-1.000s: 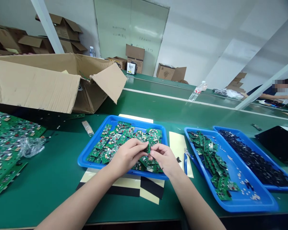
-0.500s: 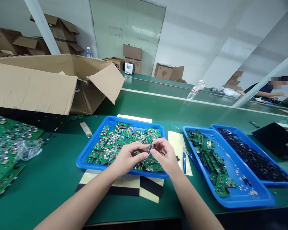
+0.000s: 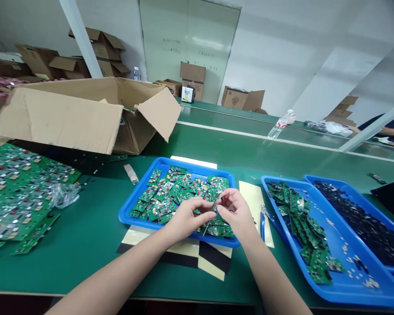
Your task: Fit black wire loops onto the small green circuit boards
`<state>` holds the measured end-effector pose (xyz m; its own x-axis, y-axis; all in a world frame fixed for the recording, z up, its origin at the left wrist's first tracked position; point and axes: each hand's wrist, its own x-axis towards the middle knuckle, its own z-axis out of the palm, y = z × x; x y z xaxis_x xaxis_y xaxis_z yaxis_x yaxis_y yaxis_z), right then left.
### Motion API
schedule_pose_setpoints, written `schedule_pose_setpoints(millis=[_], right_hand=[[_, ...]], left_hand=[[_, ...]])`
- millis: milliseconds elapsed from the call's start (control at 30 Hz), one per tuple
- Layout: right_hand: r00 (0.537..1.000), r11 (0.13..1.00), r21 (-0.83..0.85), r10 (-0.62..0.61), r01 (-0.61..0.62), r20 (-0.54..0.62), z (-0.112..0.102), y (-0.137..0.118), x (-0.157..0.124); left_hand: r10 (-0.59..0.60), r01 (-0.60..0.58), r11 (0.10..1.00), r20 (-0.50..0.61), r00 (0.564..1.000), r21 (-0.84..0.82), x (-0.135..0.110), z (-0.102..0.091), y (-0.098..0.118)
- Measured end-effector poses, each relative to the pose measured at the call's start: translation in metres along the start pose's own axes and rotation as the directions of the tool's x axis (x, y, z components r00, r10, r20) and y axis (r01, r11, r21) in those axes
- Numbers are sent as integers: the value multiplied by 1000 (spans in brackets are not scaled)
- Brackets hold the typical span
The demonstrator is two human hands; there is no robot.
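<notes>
Over the middle blue tray (image 3: 126,210), which is full of small green circuit boards (image 3: 164,192), my two hands meet. My left hand (image 3: 188,221) pinches one small circuit board (image 3: 205,229), seen nearly edge-on, between thumb and fingers. Close against that board's upper end, my right hand (image 3: 239,215) has its fingertips closed on a small black part (image 3: 222,200). The fingers hide most of this part, and I cannot make out whether it touches the board.
Blue-handled pliers (image 3: 262,227) lie right of the tray on cream paper (image 3: 249,194). Farther right stand a tray of boards and white bits (image 3: 354,291) and a tray of black parts (image 3: 357,214). Large board panels (image 3: 19,192) and an open carton (image 3: 62,122) occupy the left.
The view has shifted, so the trays and carton appear farther right. Both hands stay together over the middle tray, the left still holding the circuit board.
</notes>
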<state>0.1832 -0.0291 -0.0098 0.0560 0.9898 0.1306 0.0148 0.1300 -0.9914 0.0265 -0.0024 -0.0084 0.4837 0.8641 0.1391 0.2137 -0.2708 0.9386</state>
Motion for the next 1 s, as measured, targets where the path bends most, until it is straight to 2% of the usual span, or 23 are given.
schedule_pose_setpoints(millis=[167, 267, 367, 433, 500, 567, 633, 700, 767, 867, 933, 1000], right_hand=[[1000, 997, 71, 5, -4, -8, -1, 6, 2], [999, 1000, 25, 1, 0, -37, -2, 7, 3], [996, 996, -77, -42, 37, -74, -1, 7, 2], [991, 986, -148, -95, 81, -90, 0, 7, 1], [983, 963, -232, -159, 135, -91, 0, 9, 0], [971, 926, -321, -231, 197, -70, -1, 12, -1], [956, 886, -385, -291, 257, -30, -2, 15, -1], [946, 858, -419, -325, 296, 4, -4, 17, 0], [947, 854, -425, -322, 301, 23, -5, 18, 0], [972, 907, -356, -234, 225, 16, -2, 18, 0], [981, 936, -306, -190, 173, -25, -2, 16, 3], [972, 939, -304, -205, 162, -114, -10, 13, 9]], left_hand=[[38, -38, 998, 4, 999, 60, -1, 5, -1], [33, -34, 999, 11, 999, 43, -1, 7, -1], [-23, 23, 998, 4, 1000, -57, -1, 7, -1], [-112, 122, 968, 59, 992, -218, -1, 7, 0], [-222, 270, 858, 159, 962, -436, -2, 8, 2], [-298, 390, 684, 251, 921, -617, -2, 8, 3], [-332, 441, 549, 299, 895, -710, -2, 8, 3], [-346, 463, 491, 322, 881, -738, -2, 7, 2], [-355, 475, 483, 332, 874, -735, -2, 7, 1], [-353, 485, 488, 344, 870, -726, -2, 7, 0], [-344, 489, 489, 355, 869, -722, -2, 6, 2], [-348, 481, 535, 338, 875, -695, -1, 4, 4]])
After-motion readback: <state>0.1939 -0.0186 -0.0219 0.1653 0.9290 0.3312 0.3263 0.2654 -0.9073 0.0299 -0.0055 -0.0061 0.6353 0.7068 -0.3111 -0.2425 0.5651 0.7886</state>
